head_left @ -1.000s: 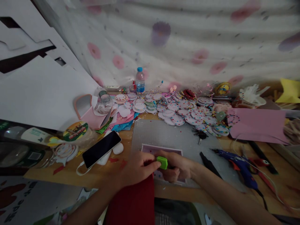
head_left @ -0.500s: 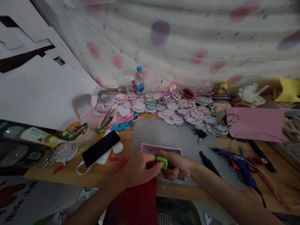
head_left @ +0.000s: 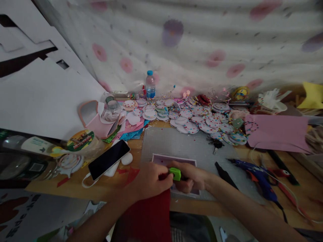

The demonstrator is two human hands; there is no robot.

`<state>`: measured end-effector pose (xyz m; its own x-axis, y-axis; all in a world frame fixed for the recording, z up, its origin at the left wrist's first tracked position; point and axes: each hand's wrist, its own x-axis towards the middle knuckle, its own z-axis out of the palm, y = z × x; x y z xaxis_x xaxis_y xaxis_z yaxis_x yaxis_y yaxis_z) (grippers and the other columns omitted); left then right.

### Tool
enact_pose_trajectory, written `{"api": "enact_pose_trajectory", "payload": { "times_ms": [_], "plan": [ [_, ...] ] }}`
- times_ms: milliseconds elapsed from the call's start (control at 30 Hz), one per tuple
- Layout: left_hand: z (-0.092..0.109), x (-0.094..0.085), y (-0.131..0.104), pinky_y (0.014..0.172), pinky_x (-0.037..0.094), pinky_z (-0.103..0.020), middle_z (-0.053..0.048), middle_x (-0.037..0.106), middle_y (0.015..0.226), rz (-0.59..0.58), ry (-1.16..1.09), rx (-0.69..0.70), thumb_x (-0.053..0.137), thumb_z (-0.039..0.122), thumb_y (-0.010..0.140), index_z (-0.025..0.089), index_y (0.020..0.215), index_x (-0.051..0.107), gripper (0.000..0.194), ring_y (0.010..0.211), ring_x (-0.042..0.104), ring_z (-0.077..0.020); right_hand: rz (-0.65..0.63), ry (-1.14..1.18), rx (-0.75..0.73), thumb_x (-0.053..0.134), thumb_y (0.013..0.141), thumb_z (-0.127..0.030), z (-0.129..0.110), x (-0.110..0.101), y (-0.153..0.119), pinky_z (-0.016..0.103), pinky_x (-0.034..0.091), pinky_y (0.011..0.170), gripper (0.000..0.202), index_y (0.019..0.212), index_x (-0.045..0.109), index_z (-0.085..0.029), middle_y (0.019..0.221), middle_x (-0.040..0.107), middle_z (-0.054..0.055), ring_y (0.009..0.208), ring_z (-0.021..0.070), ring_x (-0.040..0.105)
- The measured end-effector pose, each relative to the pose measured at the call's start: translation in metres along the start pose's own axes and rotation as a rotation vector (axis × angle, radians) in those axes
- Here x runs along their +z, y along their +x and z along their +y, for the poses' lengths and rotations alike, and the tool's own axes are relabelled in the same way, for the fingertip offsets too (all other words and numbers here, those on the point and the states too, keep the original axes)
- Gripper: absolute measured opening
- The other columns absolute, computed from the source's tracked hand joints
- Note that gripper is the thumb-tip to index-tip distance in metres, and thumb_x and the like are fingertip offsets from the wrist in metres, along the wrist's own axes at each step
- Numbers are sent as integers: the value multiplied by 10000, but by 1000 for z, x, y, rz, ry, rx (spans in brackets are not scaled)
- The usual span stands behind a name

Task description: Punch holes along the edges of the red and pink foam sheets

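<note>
A bright green tool (head_left: 175, 173) is gripped in my right hand (head_left: 189, 177), its fingers curled around it. My left hand (head_left: 152, 179) pinches the top edge of a red sheet (head_left: 151, 215), which hangs down past the table's front edge. Both hands meet at the green tool, over a shallow pale box (head_left: 161, 157) with white edges. The box lies on a grey cutting mat (head_left: 161, 141). My fingers cover the tool's working end, so its contact with the sheet is hidden.
Decorated round discs (head_left: 191, 117) are heaped behind the mat, near a water bottle (head_left: 150, 85). A phone (head_left: 109, 159) lies left. Keys (head_left: 215, 144), a black tool (head_left: 225, 174) and a blue glue gun (head_left: 259, 178) lie right, with a trailing cable.
The green tool and both hands have shifted very slightly, and the hanging red sheet has swung a little to the right. Both hands keep their hold.
</note>
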<state>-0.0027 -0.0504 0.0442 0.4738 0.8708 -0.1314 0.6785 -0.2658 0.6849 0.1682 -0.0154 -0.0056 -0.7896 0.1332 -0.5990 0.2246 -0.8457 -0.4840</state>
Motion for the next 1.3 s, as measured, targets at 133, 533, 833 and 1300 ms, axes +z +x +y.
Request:
{"api": "enact_pose_trajectory", "payload": {
  "times_ms": [133,533,833,1300],
  "plan": [
    [0,0,0,469,189,-232,63,374,460,-5,4,-11,488,231,782,158,492,450,301,475,364,-80,134,-69,-40,211,913,-418,-1,2,-2,147,129,219,524,491,423,-191,273,320,-76,211,47,159],
    [-2,0,0,498,286,-206,33,551,560,-47,-75,-10,467,331,870,159,690,620,292,543,485,-104,263,-286,-103,160,928,-459,-5,3,-11,173,152,293,557,532,437,-181,362,414,-43,272,52,231],
    [-11,-14,-23,835,403,-260,-12,672,1043,67,-356,-277,437,247,844,216,1000,652,268,969,575,-183,770,-1226,-684,537,832,-468,6,2,-27,228,220,501,308,729,547,-179,617,509,-14,541,103,392],
    [0,-19,-28,648,419,-244,-14,677,767,131,-241,-227,526,332,847,173,804,659,212,733,597,-173,467,-536,-793,724,714,-294,-7,37,-56,226,444,670,360,898,424,-221,817,486,-31,706,99,495]
  ]
}}
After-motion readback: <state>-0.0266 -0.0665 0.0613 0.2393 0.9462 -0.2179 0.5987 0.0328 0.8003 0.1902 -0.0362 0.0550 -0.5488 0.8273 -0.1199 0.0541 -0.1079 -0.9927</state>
